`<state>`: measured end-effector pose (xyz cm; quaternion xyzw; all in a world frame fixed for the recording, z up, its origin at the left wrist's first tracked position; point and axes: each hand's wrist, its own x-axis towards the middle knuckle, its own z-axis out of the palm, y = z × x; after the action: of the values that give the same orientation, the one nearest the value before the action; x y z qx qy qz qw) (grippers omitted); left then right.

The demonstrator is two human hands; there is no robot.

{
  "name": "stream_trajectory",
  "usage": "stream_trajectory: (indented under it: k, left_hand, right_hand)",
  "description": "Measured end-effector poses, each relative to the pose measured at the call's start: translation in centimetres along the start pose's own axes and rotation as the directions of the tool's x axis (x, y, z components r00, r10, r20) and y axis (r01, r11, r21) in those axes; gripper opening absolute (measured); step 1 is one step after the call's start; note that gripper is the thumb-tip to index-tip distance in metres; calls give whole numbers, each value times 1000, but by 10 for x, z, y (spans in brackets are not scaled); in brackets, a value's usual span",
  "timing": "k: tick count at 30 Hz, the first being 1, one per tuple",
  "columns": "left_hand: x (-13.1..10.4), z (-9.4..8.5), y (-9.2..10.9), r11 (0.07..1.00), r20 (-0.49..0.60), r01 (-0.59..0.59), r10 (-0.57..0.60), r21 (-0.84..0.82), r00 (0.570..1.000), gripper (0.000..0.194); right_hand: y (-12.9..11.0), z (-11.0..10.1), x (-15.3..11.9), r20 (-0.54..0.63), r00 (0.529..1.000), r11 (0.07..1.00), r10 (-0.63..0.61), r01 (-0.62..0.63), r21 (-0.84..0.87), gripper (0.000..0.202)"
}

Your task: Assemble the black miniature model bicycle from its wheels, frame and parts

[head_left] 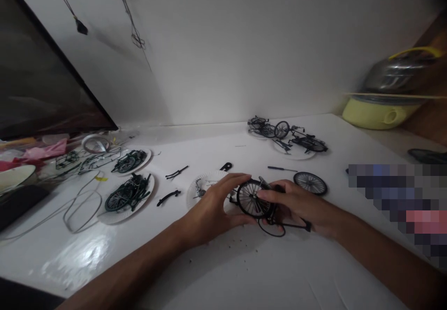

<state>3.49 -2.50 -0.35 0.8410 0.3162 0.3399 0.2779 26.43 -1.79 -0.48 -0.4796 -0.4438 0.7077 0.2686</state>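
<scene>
A small black model bicycle frame (293, 226) with a spoked wheel (248, 200) on it is held between my hands above the white table. My left hand (213, 207) grips the wheel's rim from the left, thumb below and fingers on top. Around the frame close the fingers of my right hand (296, 203), its thumb near the wheel hub. Another spoked wheel (310, 183) lies just beyond my right hand, beside a thin screwdriver (282, 168). Behind my left hand is a white paper plate (191, 191) with small metal parts.
Plates (151, 184) with dark bicycle parts stand at the left, near a loose cable (66, 221) and a monitor (42, 68). Two black curved parts (168, 197) lie left of centre. More model bicycles (307, 142) are at the back. A yellow-green pot (370, 114) stands at the right.
</scene>
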Motion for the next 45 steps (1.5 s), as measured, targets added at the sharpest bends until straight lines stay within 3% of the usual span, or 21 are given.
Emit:
stream_trajectory:
  k: [8,13,17,20,23,25,30,40,42,43,45]
  left_hand:
    - [3,0,-1,999,-4,-34,34,-34,999,73]
    - [3,1,-4,997,1,-54,54,-49,999,67]
    - [1,5,-3,990,-29,28,-32,-136,999,72]
    - [1,8,0,910,-1,186,-201,-371,980,76]
    - [3,11,3,747,40,296,-341,-595,939,63]
    - [5,12,4,672,42,332,-409,-661,911,56]
    - [8,11,8,619,102,362,-414,-698,905,34]
    - [9,4,16,540,177,437,-466,-719,867,29]
    - [9,3,16,503,200,452,-476,-737,856,29]
    - [9,2,16,490,203,455,-483,-744,852,29]
    - [9,1,16,480,190,446,-492,-756,850,31]
  right_hand:
    - [-1,-2,0,54,999,1000,-4,5,-12,38]
    - [5,-6,5,11,1000,999,-19,19,-50,40]
    - [8,-3,7,-15,998,997,-66,65,-38,40]
    - [6,1,8,-23,991,989,-135,133,-72,36]
    - [4,5,8,-20,977,968,-213,208,-139,35]
    - [2,8,7,-8,964,944,-266,258,-204,36]
    - [4,13,5,-18,924,844,-382,340,-415,35]
    - [9,15,3,-64,859,654,-508,336,-678,34]
    - [8,16,2,-112,792,575,-600,330,-749,24]
    - [7,17,1,-124,719,500,-684,339,-797,23]
    - [3,20,-4,-56,496,270,-867,372,-888,40]
